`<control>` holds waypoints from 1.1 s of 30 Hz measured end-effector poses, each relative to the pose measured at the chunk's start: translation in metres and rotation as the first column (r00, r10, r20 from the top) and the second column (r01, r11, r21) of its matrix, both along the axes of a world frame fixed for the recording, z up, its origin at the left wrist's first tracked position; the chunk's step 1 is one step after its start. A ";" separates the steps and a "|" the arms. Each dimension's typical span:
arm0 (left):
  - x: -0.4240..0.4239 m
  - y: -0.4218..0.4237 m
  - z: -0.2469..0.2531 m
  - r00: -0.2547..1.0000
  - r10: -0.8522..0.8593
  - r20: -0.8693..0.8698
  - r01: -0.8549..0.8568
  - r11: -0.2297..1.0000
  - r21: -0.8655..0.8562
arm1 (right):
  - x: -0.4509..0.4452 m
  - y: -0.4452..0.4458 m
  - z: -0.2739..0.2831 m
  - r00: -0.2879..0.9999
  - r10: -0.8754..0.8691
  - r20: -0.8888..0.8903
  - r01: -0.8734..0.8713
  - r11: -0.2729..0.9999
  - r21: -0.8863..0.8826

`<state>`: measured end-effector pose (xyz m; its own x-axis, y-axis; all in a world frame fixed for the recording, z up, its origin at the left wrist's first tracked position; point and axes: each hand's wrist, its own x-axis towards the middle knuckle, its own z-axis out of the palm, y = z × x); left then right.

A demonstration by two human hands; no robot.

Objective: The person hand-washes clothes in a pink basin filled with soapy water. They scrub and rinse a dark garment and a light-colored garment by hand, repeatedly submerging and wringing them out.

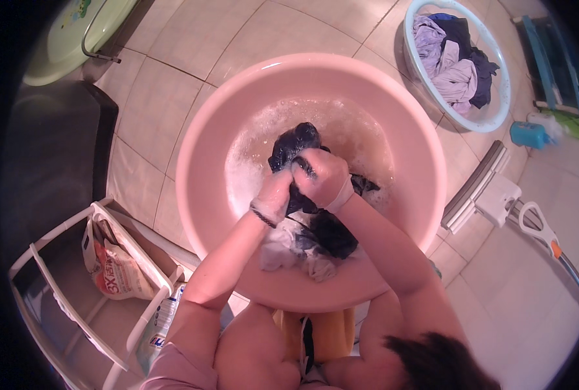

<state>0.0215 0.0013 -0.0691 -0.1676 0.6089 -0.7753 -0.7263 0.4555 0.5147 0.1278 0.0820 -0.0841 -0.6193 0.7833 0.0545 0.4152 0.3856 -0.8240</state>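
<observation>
Both my hands grip one wet dark garment [296, 139] over the large pink basin [211, 102]. My left hand [274, 192] is closed on its near side, with a dark band around the wrist. Beside it, touching, my right hand [326, 175] is clenched on the same cloth, a fold showing between the fingers. Suds cover both hands. Below them, soapy water [357, 126] with white foam fills the basin's bottom. Another dark cloth [333, 234] and some white cloth [279, 251] lie at the near side, partly under my forearms.
A light blue basin [504, 92] holding clothes stands on the tiles at the far right. Near it are a blue bottle [528, 134] and a squeeze mop [479, 190]. At left, a white rack [133, 243] holds a plastic bag [118, 273]. A green basin [70, 44] is at upper left.
</observation>
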 end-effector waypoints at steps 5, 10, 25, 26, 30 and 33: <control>-0.023 -0.023 0.028 0.950 0.025 0.312 -0.052 0.995 0.080 | 0.063 0.027 -0.028 0.785 0.521 0.334 -0.446 0.851 -0.277; -0.044 -0.079 0.029 0.894 -0.418 0.158 0.436 0.894 -0.104 | 0.087 0.022 0.028 0.897 0.349 0.270 0.079 0.473 -0.877; -0.071 -0.056 -0.134 0.180 -0.443 -0.878 0.345 0.865 -0.365 | 0.045 0.036 -0.087 0.701 0.210 0.682 -0.271 0.962 -0.017; -0.073 -0.060 -0.138 0.290 -0.410 -0.864 0.293 0.898 -0.328 | 0.044 0.038 -0.097 0.790 0.077 0.609 -0.001 0.992 -0.124; -0.040 -0.016 -0.095 0.962 0.267 -0.053 -0.267 0.964 -0.006 | 0.006 0.009 -0.110 0.987 -0.130 -0.091 0.070 0.871 -0.487; -0.027 0.000 -0.078 0.854 0.458 0.247 -0.473 0.881 0.004 | -0.036 -0.026 -0.045 0.879 -0.038 -0.476 -0.095 0.963 -0.251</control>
